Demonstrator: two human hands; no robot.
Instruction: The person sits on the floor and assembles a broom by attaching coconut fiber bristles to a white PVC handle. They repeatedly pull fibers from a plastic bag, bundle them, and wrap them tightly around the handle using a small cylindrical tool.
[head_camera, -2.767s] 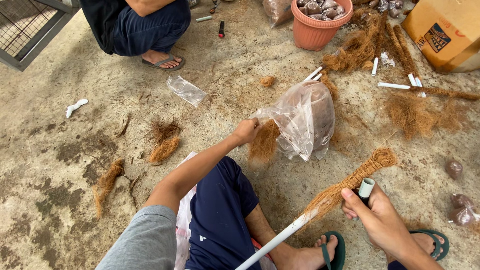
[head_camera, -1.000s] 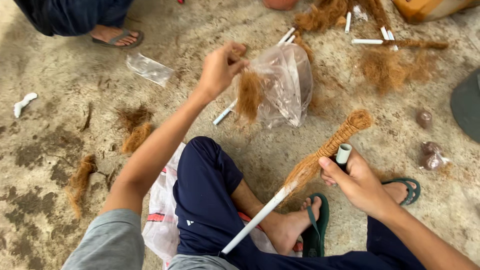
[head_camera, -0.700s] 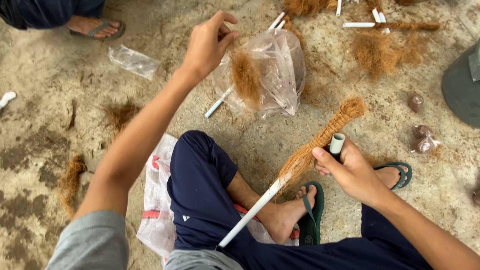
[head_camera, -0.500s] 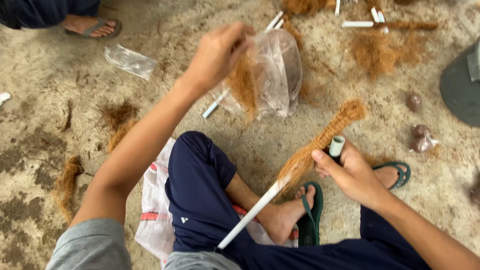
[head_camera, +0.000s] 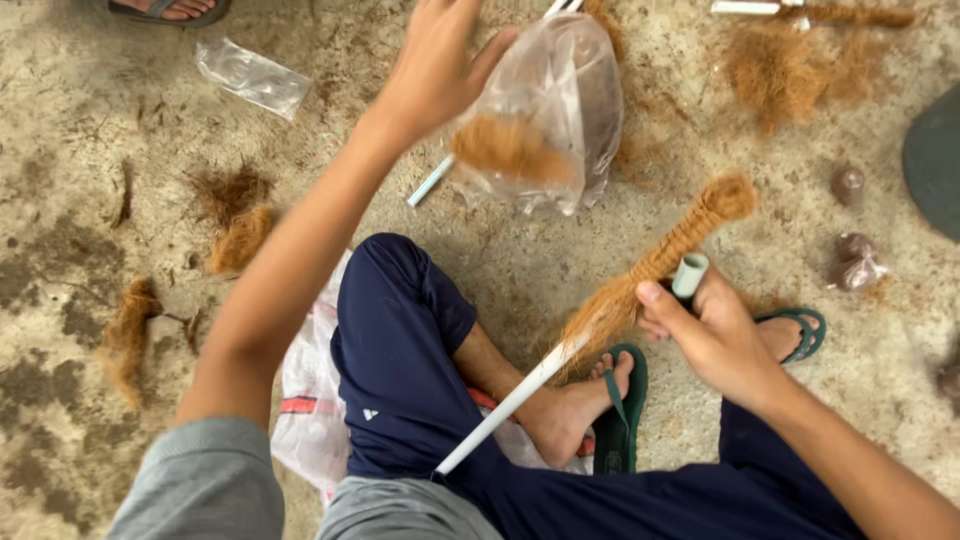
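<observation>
Fibre bundling on a sandy floor: hands and materials

Seated legs in dark blue trousers occupy the near centre, with a green rubber flip-flop (head_camera: 622, 412) on the near foot and a crumpled white plastic sack (head_camera: 312, 400) under the left thigh. A long white stick (head_camera: 510, 400) slants across the lap from near left to far right; its far part is wrapped in brown coconut fibre ending in a twisted tip (head_camera: 690, 230). The right hand (head_camera: 715, 335) sits just right of that wrapped part, fingers curled closed around a small pale green tube (head_camera: 689, 274) that stands up out of the fist.

Farther out, the left hand (head_camera: 432, 70) is raised on an outstretched arm, fingers pinched on the top of a clear plastic bag (head_camera: 560, 110) that hangs off the ground with a tuft of brown fibre (head_camera: 510, 148) inside; motion blur hides the exact grip. A short white stick (head_camera: 432, 181) lies under the bag.

Loose fibre clumps (head_camera: 235, 225) lie at left, another heap (head_camera: 780, 70) at far right. A flat clear packet (head_camera: 252, 78) lies far left.
</observation>
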